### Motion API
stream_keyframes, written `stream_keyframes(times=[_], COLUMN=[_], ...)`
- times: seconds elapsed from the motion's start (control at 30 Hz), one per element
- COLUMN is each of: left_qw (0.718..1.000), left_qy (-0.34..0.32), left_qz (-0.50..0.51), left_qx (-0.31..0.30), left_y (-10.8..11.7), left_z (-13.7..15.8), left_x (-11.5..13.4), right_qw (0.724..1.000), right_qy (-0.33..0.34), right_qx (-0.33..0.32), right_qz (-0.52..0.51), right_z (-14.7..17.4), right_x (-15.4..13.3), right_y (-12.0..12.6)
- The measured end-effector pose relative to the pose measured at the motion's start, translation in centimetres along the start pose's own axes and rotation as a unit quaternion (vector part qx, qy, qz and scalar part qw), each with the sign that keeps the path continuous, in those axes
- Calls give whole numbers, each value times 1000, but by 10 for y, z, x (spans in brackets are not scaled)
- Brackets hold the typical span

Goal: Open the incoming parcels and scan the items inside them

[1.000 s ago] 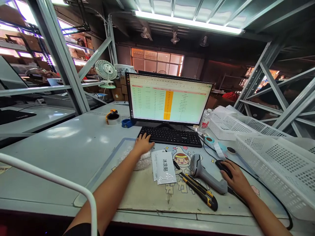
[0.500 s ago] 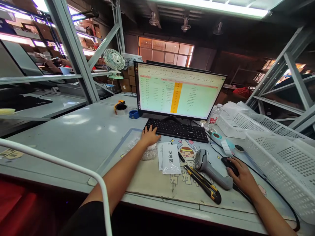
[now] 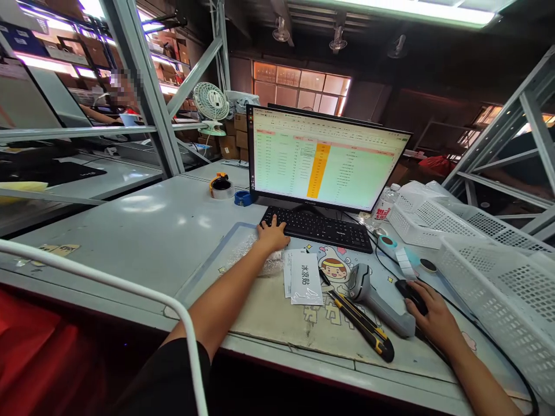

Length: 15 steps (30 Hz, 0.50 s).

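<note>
My left hand (image 3: 273, 234) rests with fingers spread at the left end of the black keyboard (image 3: 329, 230). My right hand (image 3: 433, 312) is wrapped over a black computer mouse (image 3: 411, 297). The monitor (image 3: 325, 159) behind the keyboard shows a spreadsheet with one orange column. Clear bubble wrap (image 3: 245, 254) lies beside my left wrist, partly hidden by it. Between my hands are white printed packets (image 3: 306, 277), a black and yellow box cutter (image 3: 364, 326) and a grey barcode scanner (image 3: 377, 300) on a cartoon desk mat (image 3: 269, 309).
White perforated baskets (image 3: 489, 289) line the right side, near a plastic bottle (image 3: 385, 202) and a label roll (image 3: 387, 242). A tape dispenser (image 3: 222, 186) and blue tape roll (image 3: 243, 198) sit left of the monitor. A white tube (image 3: 130, 283) crosses the lower left.
The whole view has shifted slightly, so things appear a little further right. My left fingers have changed pose a little on the keyboard; my right hand stays on the mouse.
</note>
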State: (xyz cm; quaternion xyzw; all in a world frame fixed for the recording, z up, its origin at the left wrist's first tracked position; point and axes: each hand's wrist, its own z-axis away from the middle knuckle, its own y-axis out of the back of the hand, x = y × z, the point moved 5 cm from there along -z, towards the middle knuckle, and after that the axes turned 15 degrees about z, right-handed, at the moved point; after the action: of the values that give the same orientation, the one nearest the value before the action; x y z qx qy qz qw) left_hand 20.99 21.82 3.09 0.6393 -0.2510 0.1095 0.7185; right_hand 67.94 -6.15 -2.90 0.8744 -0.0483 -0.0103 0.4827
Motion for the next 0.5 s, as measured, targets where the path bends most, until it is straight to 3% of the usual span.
stream_keyframes(times=[0.5], left_qw=[1000], left_qy=[16], left_qz=[-7], left_qx=[-11], left_y=[2], left_z=[11], left_x=[4], right_qw=[1000], right_qy=[-3], right_qx=[17], right_qz=[-4], right_z=[0], right_x=[2], right_y=[-2])
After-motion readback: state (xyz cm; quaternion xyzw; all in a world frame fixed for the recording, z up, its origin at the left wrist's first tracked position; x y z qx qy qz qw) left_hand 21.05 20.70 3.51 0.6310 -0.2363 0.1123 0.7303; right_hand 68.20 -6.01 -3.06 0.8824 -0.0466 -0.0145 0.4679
